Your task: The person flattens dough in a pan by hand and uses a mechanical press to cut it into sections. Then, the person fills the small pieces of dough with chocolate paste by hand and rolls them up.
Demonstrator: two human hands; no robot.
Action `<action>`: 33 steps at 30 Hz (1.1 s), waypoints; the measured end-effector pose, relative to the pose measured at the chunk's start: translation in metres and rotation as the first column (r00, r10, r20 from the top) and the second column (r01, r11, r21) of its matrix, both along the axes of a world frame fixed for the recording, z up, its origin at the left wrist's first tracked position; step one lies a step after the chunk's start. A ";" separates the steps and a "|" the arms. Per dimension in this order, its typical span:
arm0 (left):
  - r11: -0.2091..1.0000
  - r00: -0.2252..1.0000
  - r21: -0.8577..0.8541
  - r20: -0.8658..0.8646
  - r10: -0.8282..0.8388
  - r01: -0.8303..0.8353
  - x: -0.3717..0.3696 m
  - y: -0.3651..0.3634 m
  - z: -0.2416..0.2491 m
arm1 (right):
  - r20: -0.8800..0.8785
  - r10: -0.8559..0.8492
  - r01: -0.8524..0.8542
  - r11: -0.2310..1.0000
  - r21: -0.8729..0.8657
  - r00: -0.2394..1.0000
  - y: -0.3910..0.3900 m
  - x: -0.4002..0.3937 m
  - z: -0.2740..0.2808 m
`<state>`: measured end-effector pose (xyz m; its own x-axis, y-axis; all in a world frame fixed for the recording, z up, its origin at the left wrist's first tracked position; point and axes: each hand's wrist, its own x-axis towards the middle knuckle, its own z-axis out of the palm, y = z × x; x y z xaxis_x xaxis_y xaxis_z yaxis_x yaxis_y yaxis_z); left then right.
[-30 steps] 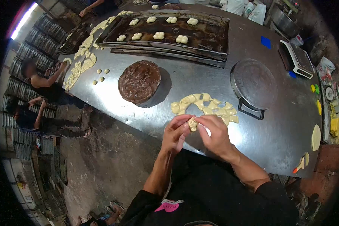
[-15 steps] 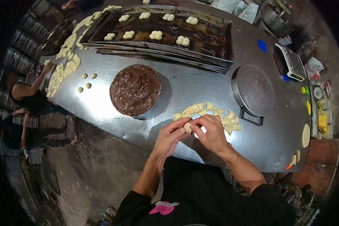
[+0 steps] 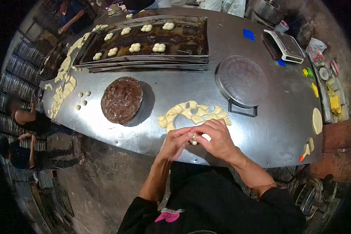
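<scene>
My left hand and my right hand meet above the near edge of the metal table. Between their fingertips they pinch a small piece of dough, mostly covered by the fingers. Just beyond my hands lie flat strips and pieces of cut dough. A round heap of brown filling stands to the left of them, and a round metal pan lies to the right. Several small dough balls rest left of the filling.
At the back, a stacked baking tray holds clustered dough balls. A scale stands at the far right. More dough pieces line the left edge, where other people are. A flat dough disc lies at the right edge.
The camera view has turned, so tray, filling and pan appear further left. My hands remain together on the dough piece, which now sits deeper between the fingers.
</scene>
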<state>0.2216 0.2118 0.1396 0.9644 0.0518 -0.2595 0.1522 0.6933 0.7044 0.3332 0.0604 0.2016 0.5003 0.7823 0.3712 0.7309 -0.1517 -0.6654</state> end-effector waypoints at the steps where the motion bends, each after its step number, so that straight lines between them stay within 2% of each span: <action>1: 1.000 1.000 0.002 0.000 -0.008 0.008 0.005 -0.011 0.004 | -0.033 0.006 -0.007 1.000 -0.014 0.999 -0.012 0.006 -0.007; 2: 0.997 0.998 -0.063 0.038 0.053 -0.050 0.009 -0.023 0.009 | -0.036 -0.001 0.001 1.000 -0.013 0.999 -0.021 0.007 -0.014; 3: 0.986 0.990 -0.130 0.072 0.119 -0.109 0.012 -0.035 0.011 | -0.105 -0.082 0.085 0.996 0.021 0.991 -0.030 0.007 -0.020; 4: 0.986 0.991 -0.127 0.069 0.116 -0.107 0.014 -0.046 0.009 | -0.177 -0.156 0.167 0.985 0.051 0.972 -0.036 0.008 -0.024; 6: 0.972 0.972 0.008 0.046 0.232 -0.233 0.013 -0.063 0.002 | -0.161 -0.134 0.154 0.981 0.120 0.978 -0.046 0.003 -0.019; 8: 0.973 0.972 0.003 0.030 0.232 -0.232 0.008 -0.068 -0.002 | 0.035 -0.151 0.144 0.979 0.142 0.988 -0.052 -0.003 -0.010; 9: 0.973 0.973 -0.007 0.019 0.232 -0.232 0.007 -0.071 0.001 | 0.071 -0.139 0.129 0.983 0.127 0.988 -0.053 -0.002 -0.018; 10: 0.972 0.972 -0.016 0.007 0.233 -0.233 0.005 -0.071 0.002 | 0.067 -0.131 0.121 0.984 0.131 0.989 -0.053 -0.001 -0.018; 12: 0.967 0.967 0.043 0.045 0.250 -0.252 0.002 -0.066 0.002 | -0.118 -0.006 0.017 0.995 0.095 0.993 -0.047 0.001 -0.017; 14: 0.959 0.962 0.097 0.081 0.260 -0.267 -0.001 -0.054 -0.001 | -0.068 -0.021 0.026 0.997 0.072 0.997 -0.039 0.001 -0.005; 17: 0.978 0.981 0.088 0.074 0.182 -0.188 -0.001 -0.031 -0.006 | -0.014 -0.029 0.030 0.998 0.059 0.999 -0.019 0.004 -0.008; 19: 0.994 0.991 0.000 0.077 0.111 -0.111 0.001 -0.018 -0.006 | 0.020 -0.035 0.033 0.997 0.070 0.999 -0.008 0.005 -0.019; 20: 0.994 0.991 -0.009 0.080 0.111 -0.110 0.003 -0.012 -0.007 | 0.024 -0.036 0.034 0.998 0.061 0.999 -0.003 0.005 -0.025; 22: 0.995 0.995 0.003 -0.023 0.100 -0.100 0.005 -0.006 -0.010 | 0.074 -0.086 0.079 0.992 0.097 0.994 0.003 -0.001 -0.033; 26: 0.991 0.989 -0.069 -0.109 0.104 -0.112 0.009 -0.006 -0.017 | 0.112 -0.142 0.139 0.990 0.040 0.983 0.003 -0.009 -0.028; 28: 0.992 0.985 -0.061 -0.141 0.104 -0.113 0.014 -0.014 -0.016 | 0.094 -0.188 0.186 0.982 0.035 0.978 -0.001 -0.008 -0.034; 30: 0.994 0.990 -0.056 -0.115 0.084 -0.090 0.018 -0.018 -0.019 | -0.128 -0.202 0.208 0.977 0.038 0.971 -0.005 -0.005 -0.034; 32: 0.992 0.989 -0.016 -0.076 0.124 -0.126 0.024 -0.028 -0.017 | -0.109 -0.237 0.240 0.971 0.012 0.965 -0.013 -0.004 -0.028; 33: 0.993 0.991 -0.018 -0.075 0.114 -0.116 0.026 -0.031 -0.019 | -0.029 -0.269 0.269 0.963 -0.004 0.963 -0.017 -0.004 -0.022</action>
<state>0.2481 0.1805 0.1211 0.9304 0.1546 -0.3324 0.1218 0.7249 0.6780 0.3296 0.0431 0.1796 0.7027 0.6175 0.3535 0.6437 -0.3400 -0.6856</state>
